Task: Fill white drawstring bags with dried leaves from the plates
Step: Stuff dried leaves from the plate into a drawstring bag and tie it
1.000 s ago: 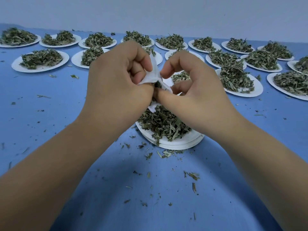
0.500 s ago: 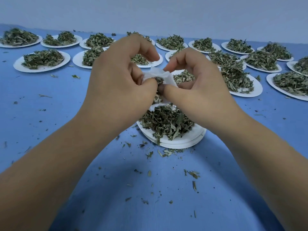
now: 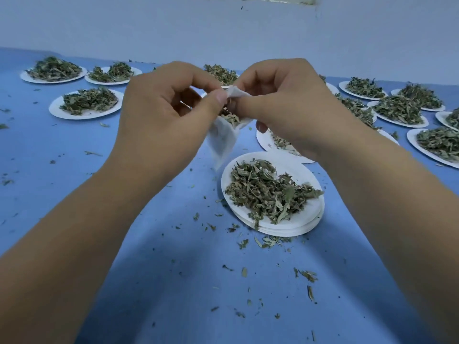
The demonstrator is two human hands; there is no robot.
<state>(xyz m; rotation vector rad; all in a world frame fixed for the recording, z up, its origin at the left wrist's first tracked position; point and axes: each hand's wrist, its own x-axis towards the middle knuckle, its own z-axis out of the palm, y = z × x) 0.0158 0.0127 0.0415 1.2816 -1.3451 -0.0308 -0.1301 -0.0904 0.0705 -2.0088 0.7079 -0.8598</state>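
You have two hands, left hand point(image 3: 159, 108) and right hand point(image 3: 285, 103), on one white bag point(image 3: 223, 137). Upper left you see three leaf plates point(image 3: 85, 105); the plates at right overlap too much to count.

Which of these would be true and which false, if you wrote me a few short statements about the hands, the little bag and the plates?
1. Both the left hand and the right hand pinch the top of the white bag. True.
2. The white bag lies flat on the table. False: it hangs in the air from the fingers, above the blue table.
3. The nearest plate is bare. False: a pile of dried leaves lies on it.
4. Loose leaf bits lie scattered on the blue table. True.
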